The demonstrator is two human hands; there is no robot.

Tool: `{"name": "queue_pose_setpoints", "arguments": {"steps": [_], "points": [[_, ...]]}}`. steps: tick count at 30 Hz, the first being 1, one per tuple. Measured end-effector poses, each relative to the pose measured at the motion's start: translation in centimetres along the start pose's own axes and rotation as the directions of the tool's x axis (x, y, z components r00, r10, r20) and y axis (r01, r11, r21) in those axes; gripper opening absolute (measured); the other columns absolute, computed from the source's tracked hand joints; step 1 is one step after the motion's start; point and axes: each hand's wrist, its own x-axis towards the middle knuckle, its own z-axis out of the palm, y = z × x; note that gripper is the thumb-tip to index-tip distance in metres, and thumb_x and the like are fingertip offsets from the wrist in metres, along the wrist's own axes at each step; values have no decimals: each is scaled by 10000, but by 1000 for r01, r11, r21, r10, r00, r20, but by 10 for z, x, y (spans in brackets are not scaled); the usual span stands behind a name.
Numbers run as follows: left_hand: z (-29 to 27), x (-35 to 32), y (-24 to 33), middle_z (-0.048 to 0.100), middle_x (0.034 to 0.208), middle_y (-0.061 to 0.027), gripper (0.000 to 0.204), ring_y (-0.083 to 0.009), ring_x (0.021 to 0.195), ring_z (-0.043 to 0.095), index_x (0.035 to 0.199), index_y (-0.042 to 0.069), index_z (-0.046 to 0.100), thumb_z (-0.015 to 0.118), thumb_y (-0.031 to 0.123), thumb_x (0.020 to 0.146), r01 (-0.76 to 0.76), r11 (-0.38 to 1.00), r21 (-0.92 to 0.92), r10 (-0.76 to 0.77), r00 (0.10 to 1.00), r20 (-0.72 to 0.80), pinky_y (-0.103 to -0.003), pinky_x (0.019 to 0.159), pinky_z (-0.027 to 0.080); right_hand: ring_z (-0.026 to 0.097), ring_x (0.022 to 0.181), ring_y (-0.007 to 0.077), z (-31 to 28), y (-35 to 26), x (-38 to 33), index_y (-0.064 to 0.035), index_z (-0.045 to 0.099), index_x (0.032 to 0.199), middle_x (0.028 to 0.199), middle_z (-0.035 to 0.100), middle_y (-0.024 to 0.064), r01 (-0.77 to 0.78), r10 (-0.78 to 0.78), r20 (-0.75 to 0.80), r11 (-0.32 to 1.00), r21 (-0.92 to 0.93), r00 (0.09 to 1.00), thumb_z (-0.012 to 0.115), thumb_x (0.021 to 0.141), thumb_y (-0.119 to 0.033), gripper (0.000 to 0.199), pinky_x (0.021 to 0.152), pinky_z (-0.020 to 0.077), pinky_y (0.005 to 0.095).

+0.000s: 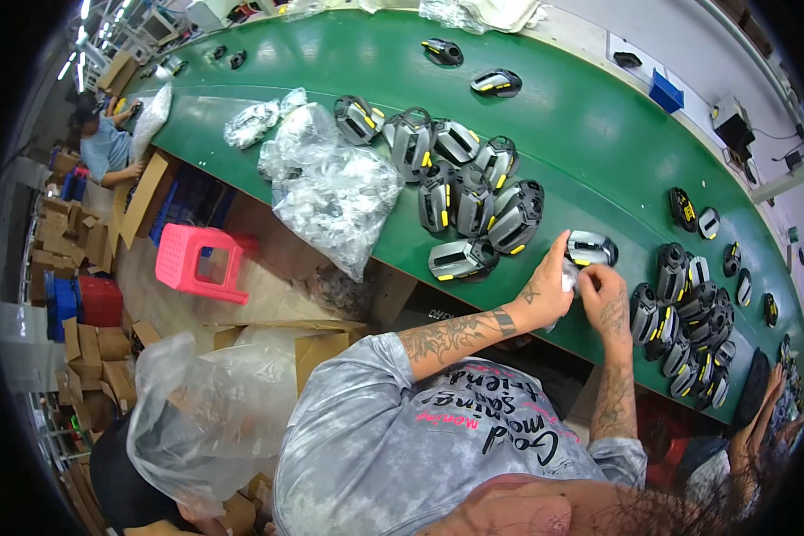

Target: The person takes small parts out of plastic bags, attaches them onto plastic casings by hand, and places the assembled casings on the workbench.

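Observation:
A grey and black device with yellow trim [591,247] rests on the green table [590,143] near its front edge. My left hand [545,288] grips the device's left side, thumb raised against it. My right hand [604,299] is just below the device, closed on a small white cloth [570,279] that shows between the two hands. A pile of several similar devices [473,192] lies to the left of my hands. Another pile [688,322] lies to the right.
Clear plastic bags [330,188] lie on the table's left part, and a big one [196,411] is beside me at the lower left. A pink stool [192,259] and cardboard boxes [89,348] are on the floor. A person [107,147] works far left; another person's hand [764,402] is lower right.

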Motion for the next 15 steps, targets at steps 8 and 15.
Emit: {"name": "queue_pose_setpoints", "arguments": {"steps": [8, 15], "points": [[-90, -22, 62, 725, 1057, -156, 418, -327, 983, 711, 1167, 43, 684, 812, 202, 803, 69, 990, 126, -103, 952, 287, -410, 888, 554, 624, 767, 293, 14, 18, 63, -80, 694, 1217, 854, 606, 128, 15, -65, -289, 985, -171, 955, 650, 907, -105, 314, 731, 515, 414], [-295, 16, 102, 700, 852, -45, 284, -145, 774, 678, 1016, 77, 731, 702, -49, 764, 170, 836, 521, 150, 844, -516, -309, 690, 559, 670, 741, 286, 22, 30, 35, -69, 709, 990, 832, 654, 107, 68, -113, -282, 984, -162, 953, 644, 891, -113, 127, 694, 526, 403]]}}
